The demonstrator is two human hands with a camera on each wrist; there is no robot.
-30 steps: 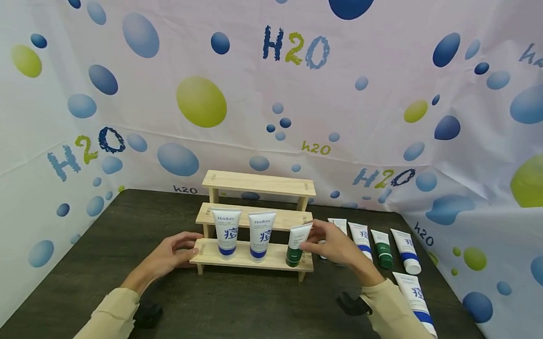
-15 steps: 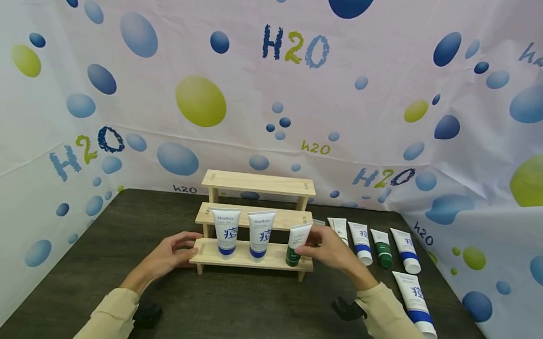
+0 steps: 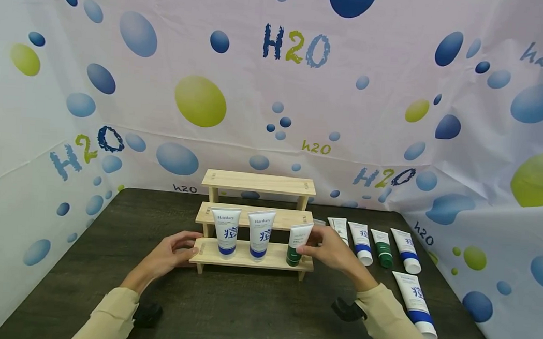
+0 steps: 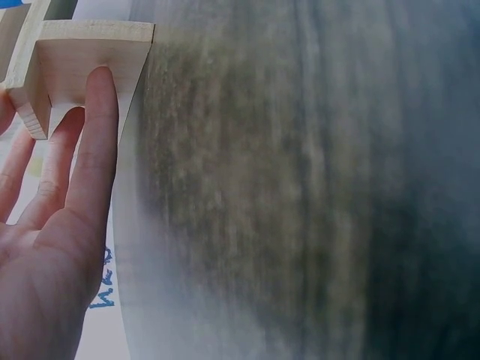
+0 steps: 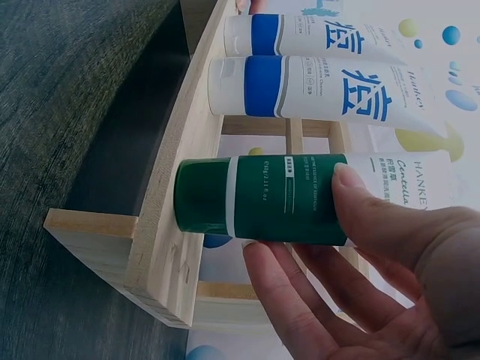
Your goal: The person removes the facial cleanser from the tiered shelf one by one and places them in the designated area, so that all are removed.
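My right hand [image 3: 329,248] pinches a white-and-green cosmetic tube [image 5: 277,195] between thumb and fingers. It stands nearly upright, cap down, on the right end of the lowest step of a three-step wooden display stand [image 3: 271,250]. To its left on that step, two white tubes with blue bands stand cap down, one at the far left [image 3: 226,234] and one in the middle [image 3: 260,236]. My left hand [image 3: 170,254] holds the step's left end; the left wrist view shows the fingers [image 4: 97,135] at the end board, while the standing tubes are out of that view.
Right of the stand, more tubes lie on the dark table [image 3: 244,313]: a green-and-white tube [image 3: 382,249], white-and-blue tubes nearby [image 3: 361,242] and a larger one [image 3: 416,305] closer to me. A patterned backdrop [image 3: 276,87] rises behind. The two upper steps [image 3: 258,183] carry nothing.
My right hand shifts slightly left around the tube's side and its forearm draws in a little. The tube stays at nearly the same spot; the left hand stays put.
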